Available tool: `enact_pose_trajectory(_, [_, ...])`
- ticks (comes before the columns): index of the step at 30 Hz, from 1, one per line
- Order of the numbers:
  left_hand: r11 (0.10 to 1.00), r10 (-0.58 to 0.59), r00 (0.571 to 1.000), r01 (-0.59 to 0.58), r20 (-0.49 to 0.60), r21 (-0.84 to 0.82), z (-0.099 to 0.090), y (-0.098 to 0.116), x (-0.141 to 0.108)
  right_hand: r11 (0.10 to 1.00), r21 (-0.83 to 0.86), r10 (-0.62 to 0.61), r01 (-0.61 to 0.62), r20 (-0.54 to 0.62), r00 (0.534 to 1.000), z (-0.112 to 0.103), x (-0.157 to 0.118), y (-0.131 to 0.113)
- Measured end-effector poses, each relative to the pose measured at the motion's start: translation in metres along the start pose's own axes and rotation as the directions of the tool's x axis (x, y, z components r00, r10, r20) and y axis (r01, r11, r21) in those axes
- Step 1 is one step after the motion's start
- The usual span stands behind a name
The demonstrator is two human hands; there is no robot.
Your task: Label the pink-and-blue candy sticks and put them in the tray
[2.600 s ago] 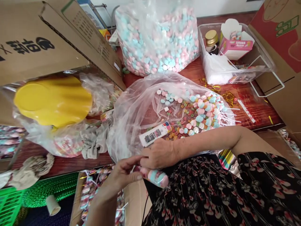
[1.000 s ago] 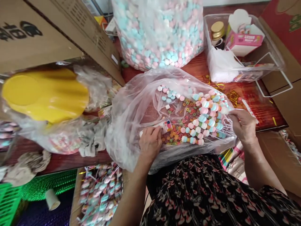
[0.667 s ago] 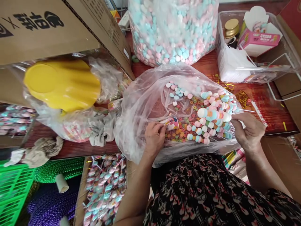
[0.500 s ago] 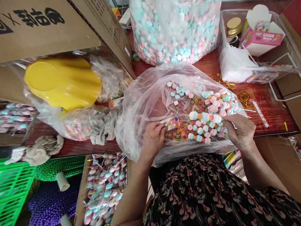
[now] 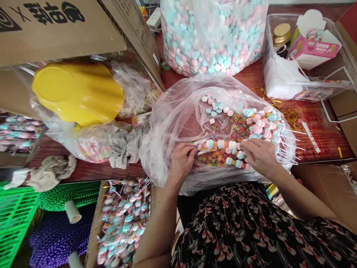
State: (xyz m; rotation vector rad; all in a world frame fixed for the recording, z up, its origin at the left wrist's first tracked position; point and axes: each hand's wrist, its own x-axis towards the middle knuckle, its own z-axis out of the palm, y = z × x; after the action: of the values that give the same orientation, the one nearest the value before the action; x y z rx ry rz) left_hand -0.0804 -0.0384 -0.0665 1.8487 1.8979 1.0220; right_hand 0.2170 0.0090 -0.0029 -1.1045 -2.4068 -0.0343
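Clear plastic bag (image 5: pixel 167 149) on red-brown wooden table (image 5: pixel 315 137), holding colourful ring candies (image 5: pixel 213 158). Pastel candy skewer (image 5: pixel 223 144) lying across bag contents. Left hand (image 5: pixel 182 160): fingers pinched narrow on white stick end. Right hand (image 5: pixel 260 156): fingers narrow on skewer's candies.

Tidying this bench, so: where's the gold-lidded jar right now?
In the head view, the gold-lidded jar sits at the upper right inside a clear plastic tray, just left of a pink carton, above a white bundle.
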Motion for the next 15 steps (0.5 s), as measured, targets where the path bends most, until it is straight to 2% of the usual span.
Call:
enact_pose_trajectory(7, [1.000, 0.004, 1.000, -0.004, -0.004, 0.006, 0.000, -0.001, -0.001, 0.995, -0.065, -0.070, 0.071, 0.024, 0.997, 0.004, -0.002, -0.001])
enact_pose_trajectory(15, [0.995, 0.103, 0.994, -0.103, 0.040, 0.006, 0.001, -0.005, -0.002, 0.983, -0.069, -0.170, 0.171, 0.019, 0.985, 0.013, 0.006, -0.015])
